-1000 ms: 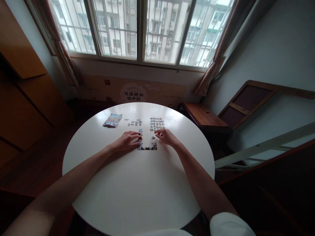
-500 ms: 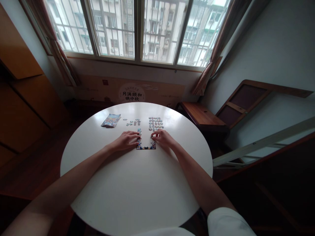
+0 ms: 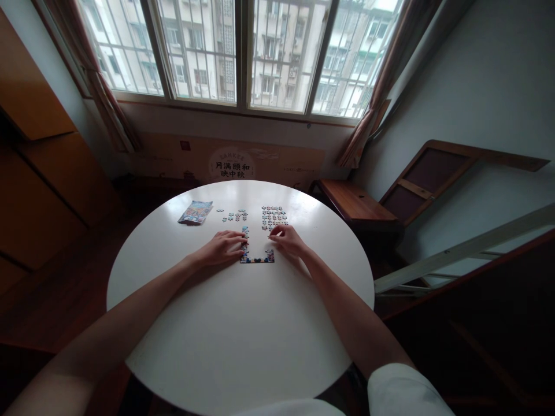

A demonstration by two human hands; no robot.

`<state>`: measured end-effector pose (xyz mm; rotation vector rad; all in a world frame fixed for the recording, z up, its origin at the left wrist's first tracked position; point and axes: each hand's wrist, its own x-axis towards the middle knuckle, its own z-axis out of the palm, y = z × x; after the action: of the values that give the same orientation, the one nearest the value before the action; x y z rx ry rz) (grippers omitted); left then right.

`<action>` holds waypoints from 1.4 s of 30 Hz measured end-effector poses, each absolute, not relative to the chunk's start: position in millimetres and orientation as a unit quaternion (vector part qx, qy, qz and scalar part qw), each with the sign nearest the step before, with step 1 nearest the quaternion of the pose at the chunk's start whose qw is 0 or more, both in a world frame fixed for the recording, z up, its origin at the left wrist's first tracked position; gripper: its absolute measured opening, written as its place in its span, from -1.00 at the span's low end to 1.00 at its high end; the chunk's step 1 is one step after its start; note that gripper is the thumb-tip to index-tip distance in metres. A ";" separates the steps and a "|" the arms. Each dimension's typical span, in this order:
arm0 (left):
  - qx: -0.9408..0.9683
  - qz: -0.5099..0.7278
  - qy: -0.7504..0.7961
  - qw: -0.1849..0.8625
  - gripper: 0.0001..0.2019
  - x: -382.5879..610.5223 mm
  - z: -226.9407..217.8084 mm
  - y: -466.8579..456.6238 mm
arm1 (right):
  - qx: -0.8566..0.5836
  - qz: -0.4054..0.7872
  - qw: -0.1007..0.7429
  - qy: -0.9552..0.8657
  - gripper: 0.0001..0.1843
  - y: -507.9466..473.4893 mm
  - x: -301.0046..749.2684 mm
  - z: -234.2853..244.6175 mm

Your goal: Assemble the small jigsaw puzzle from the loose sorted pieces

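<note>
A partly joined jigsaw puzzle (image 3: pixel 258 260) lies on the round white table, its joined pieces forming a U-shaped border. Along the left strip of that border rests my left hand (image 3: pixel 225 245), fingers spread and touching the pieces. Just above the short right side, my right hand (image 3: pixel 287 239) has thumb and forefinger pinched together on what looks like a small puzzle piece (image 3: pixel 269 236), mostly covered by the fingertips. Beyond this hand, loose puzzle pieces (image 3: pixel 274 212) sit in rows. Several more loose pieces (image 3: pixel 237 216) are scattered past the left strip.
A colourful printed packet or sheet (image 3: pixel 196 212) lies at the far left of the white table (image 3: pixel 243 335). Behind the table's right edge stands a wooden bench (image 3: pixel 355 199). A printed cardboard panel (image 3: pixel 173 153) leans under the barred window.
My right hand has shifted slightly up and away from the puzzle's right side, uncovering the top of that side. My left hand stays in the same place.
</note>
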<state>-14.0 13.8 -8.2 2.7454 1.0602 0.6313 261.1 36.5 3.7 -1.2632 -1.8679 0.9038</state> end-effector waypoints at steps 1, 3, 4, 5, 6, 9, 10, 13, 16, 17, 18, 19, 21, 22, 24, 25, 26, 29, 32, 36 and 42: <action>0.911 0.208 0.351 0.066 -0.59 -14.1 -8.4 14.1 | -0.481 0.376 0.378 -0.696 -0.77 38.1 261.2 3.6; 0.912 0.206 0.349 0.067 -0.59 -14.3 -8.7 14.3 | -0.472 0.421 0.423 -0.649 -0.67 40.9 262.3 3.6; 0.912 0.207 0.348 0.067 -0.59 -14.4 -8.7 14.3 | -0.469 0.435 0.437 -0.632 -0.62 41.7 263.2 3.7; 0.912 0.207 0.347 0.066 -0.59 -14.4 -8.6 14.2 | -0.467 0.446 0.447 -0.619 -0.59 42.1 264.1 3.9; 0.912 0.208 0.347 0.066 -0.59 -14.4 -8.5 14.0 | -0.465 0.454 0.454 -0.609 -0.58 42.1 265.1 4.1; 0.911 0.208 0.350 0.066 -0.60 -14.1 -7.7 13.1 | -0.460 0.472 0.466 -0.590 -0.61 41.0 267.1 5.0; 0.911 0.207 0.351 0.066 -0.60 -14.0 -7.4 12.8 | -0.457 0.478 0.468 -0.586 -0.62 40.6 267.5 5.2; 0.910 0.210 0.350 0.070 -0.60 -13.7 -6.2 12.1 | -0.450 0.485 0.468 -0.586 -0.62 40.3 268.0 5.3; 0.910 0.214 0.346 0.076 -0.62 -13.9 -4.3 10.8 | -0.446 0.485 0.465 -0.591 -0.63 41.1 268.2 4.5; 0.910 0.215 0.345 0.080 -0.63 -14.0 -3.6 10.3 | -0.446 0.485 0.463 -0.593 -0.63 41.3 268.1 4.3; 0.910 0.216 0.344 0.083 -0.64 -14.2 -3.0 9.8 | -0.446 0.485 0.460 -0.595 -0.63 41.3 268.0 4.1; 0.910 0.217 0.343 0.086 -0.65 -14.4 -2.4 9.3 | -0.448 0.484 0.456 -0.597 -0.62 41.3 267.7 4.0; 0.909 0.221 0.342 0.092 -0.66 -15.0 -1.5 8.6 | -0.450 0.485 0.451 -0.599 -0.59 40.7 266.9 4.0; 0.908 0.223 0.341 0.094 -0.67 -15.3 -1.1 8.4 | -0.448 0.490 0.449 -0.598 -0.57 40.3 266.3 4.0; 0.908 0.228 0.337 0.100 -0.69 -16.0 -0.3 8.3 | -0.441 0.507 0.447 -0.591 -0.53 39.3 265.0 4.0; 0.908 0.231 0.335 0.102 -0.70 -16.4 0.1 8.3 | -0.436 0.517 0.446 -0.586 -0.53 38.8 264.4 4.0; 0.908 0.235 0.332 0.103 -0.72 -16.8 0.6 8.3 | -0.432 0.527 0.445 -0.581 -0.53 38.4 263.8 4.0; 0.906 0.251 0.328 0.096 -0.77 -17.6 1.6 7.7 | -0.424 0.542 0.442 -0.576 -0.58 37.7 262.6 4.1; 0.900 0.262 0.338 0.080 -0.78 -17.8 1.3 7.0 | -0.421 0.549 0.438 -0.574 -0.62 36.7 260.8 4.6; 0.903 0.239 0.351 0.070 -0.55 -17.8 0.8 6.4 | -0.412 0.570 0.447 -0.553 -0.60 33.5 255.2 5.0; 0.907 0.192 0.364 0.092 -0.28 -18.8 4.6 4.6 | -0.398 0.579 0.425 -0.571 -0.61 31.7 250.9 2.5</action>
<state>-18.8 4.6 4.6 2.6930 1.0809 0.5709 250.9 31.7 2.5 -0.9959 -1.4265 1.4466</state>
